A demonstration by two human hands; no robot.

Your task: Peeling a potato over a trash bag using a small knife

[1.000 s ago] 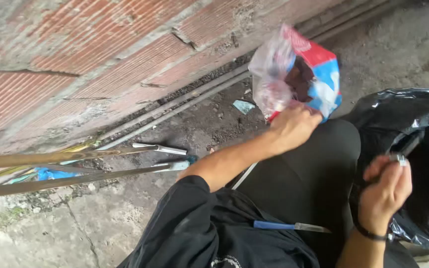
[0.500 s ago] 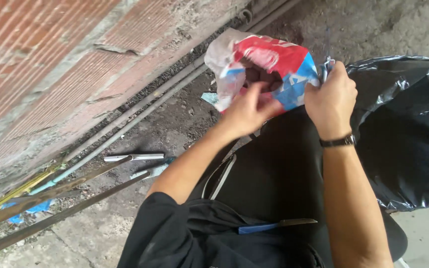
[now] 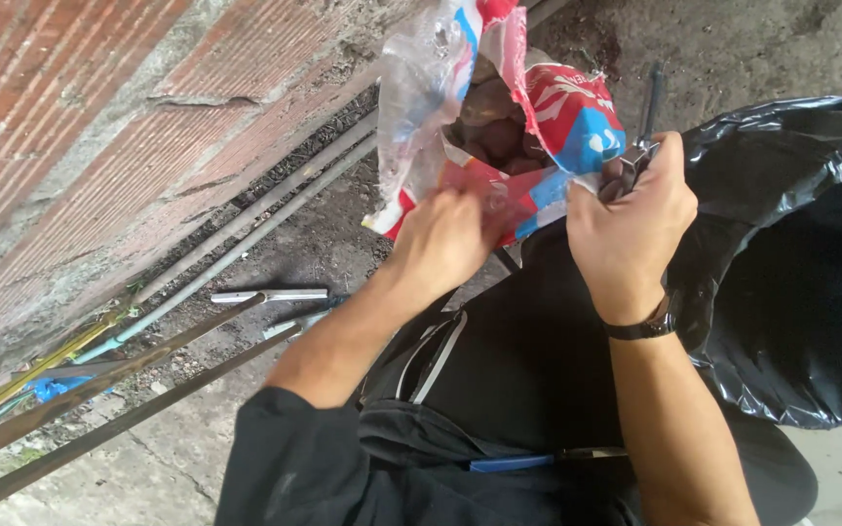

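One plastic bag (image 3: 499,117), printed in red, blue and white with a clear panel, is held up in front of the person, above their lap and close to a brick wall (image 3: 99,107). Its mouth gapes open, showing dark brown lumps inside. Two bare hands hold it. The left hand (image 3: 440,244) grips the bag's lower left edge, its fingers curled tightly into the crumpled plastic. The right hand (image 3: 626,219) pinches the bag's right edge; its fingers are pressed together around the plastic and around one thin dark metal tool (image 3: 647,107) that sticks up past the knuckles. One dark band (image 3: 640,328) circles the right wrist.

Just to the right of the hands, one large black rubbish bag (image 3: 791,273) lies open, shiny and wrinkled, touching the person's dark-clothed lap. One blue-handled knife (image 3: 528,460) rests across the dark clothing at the bottom, blade pointing right.

To the left, two grey pipes (image 3: 255,219) run side by side along the foot of the wall. Two long rusty bars (image 3: 119,390) slant across the dirty concrete floor (image 3: 148,468). Near their ends lie two short pale metal pieces (image 3: 270,295). One scrap of blue plastic (image 3: 46,388) shows by the wall's base.
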